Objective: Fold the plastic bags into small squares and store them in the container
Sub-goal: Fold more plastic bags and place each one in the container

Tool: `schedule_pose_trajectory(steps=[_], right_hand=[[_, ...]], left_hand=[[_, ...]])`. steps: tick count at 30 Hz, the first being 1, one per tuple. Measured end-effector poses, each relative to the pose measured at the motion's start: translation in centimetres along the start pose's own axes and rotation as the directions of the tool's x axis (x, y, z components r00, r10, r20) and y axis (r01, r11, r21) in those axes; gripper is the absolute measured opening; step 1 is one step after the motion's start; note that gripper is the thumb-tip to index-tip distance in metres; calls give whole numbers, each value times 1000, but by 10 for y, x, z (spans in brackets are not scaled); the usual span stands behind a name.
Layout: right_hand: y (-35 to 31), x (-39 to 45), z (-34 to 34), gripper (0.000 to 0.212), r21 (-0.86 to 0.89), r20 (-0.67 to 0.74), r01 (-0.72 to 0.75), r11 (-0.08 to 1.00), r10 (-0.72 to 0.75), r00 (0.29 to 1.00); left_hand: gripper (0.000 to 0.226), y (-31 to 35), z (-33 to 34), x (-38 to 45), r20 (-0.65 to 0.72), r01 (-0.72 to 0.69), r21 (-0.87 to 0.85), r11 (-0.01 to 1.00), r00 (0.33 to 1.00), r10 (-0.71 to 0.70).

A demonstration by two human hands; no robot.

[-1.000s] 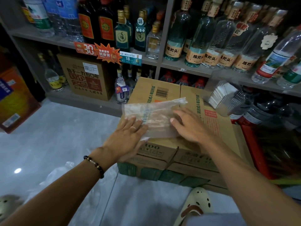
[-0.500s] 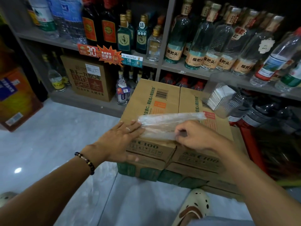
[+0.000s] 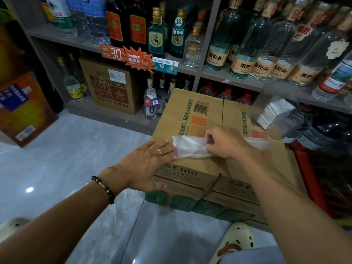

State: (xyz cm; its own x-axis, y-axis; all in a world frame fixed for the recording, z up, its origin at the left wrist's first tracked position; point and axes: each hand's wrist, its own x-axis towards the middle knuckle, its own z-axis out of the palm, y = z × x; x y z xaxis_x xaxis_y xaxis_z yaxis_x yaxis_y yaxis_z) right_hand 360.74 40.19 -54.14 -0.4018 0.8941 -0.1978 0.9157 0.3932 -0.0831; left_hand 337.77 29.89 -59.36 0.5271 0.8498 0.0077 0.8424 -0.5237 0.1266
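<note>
A clear plastic bag (image 3: 190, 146), folded into a long narrow strip, lies across the top of a brown cardboard box (image 3: 192, 113). My right hand (image 3: 224, 142) pinches the strip near its middle with curled fingers. The strip's right end (image 3: 259, 142) sticks out past that hand. My left hand (image 3: 144, 164) lies flat with straight fingers at the box's near left corner, its fingertips touching the strip's left end. A clear container (image 3: 280, 116) with a stack of folded white squares stands at the right, beside the box.
Shelves (image 3: 190, 67) of glass bottles rise just behind the box. More cartons sit on the bottom shelf and at far left. A red frame (image 3: 304, 168) stands to the right. Pale tiled floor (image 3: 66, 159) spreads to the left. My sandalled foot (image 3: 236, 241) is below the box.
The wide flat bag has been folded lengthwise into a narrow strip. My right hand went from pressing flat to pinching the strip. My left hand slid to the strip's left end.
</note>
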Motion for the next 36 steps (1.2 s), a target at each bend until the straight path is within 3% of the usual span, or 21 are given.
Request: schedule_pose_trajectory(steps=[4,6,8,11,14,17,20,24,30,36], right_hand=[[3,0,0,16,63,-15,-26,998,27,1000],[5,0,1,20,68,-27,-28,997,30,999],[5,0,2,22,75,-31,-32,997,35,999],[4,1,1,26,78,-36,-30,996,33,999],[5,0,-2,35,79,-14,-39,996,40,999],[6,-5,-2,38,88,-56,-16,996,21,998],[-11,-15,10,30,142,-196,100,985,-71,978],[-34,-28,47,48,151,-128,209,966,-190,973],[18,-39,61,64,-3,2,-55,998,55,998],[77,-51,55,65,11,31,-190,982,189,981]], left_hand=[[81,-2,2,0,12,46,-35,998,999,-46],[67,1,2,2,-143,101,-91,991,983,-114],[51,7,1,8,-359,159,-146,976,911,-202],[41,20,0,29,-453,152,-190,970,863,-223],[49,27,5,51,-242,183,-147,972,946,-215],[54,24,13,58,-15,248,-57,967,968,-249],[61,22,16,57,7,251,-13,968,968,-251],[83,22,19,53,7,246,64,967,969,-247],[85,20,17,53,19,250,39,968,968,-251],[85,19,17,54,18,260,35,965,965,-261]])
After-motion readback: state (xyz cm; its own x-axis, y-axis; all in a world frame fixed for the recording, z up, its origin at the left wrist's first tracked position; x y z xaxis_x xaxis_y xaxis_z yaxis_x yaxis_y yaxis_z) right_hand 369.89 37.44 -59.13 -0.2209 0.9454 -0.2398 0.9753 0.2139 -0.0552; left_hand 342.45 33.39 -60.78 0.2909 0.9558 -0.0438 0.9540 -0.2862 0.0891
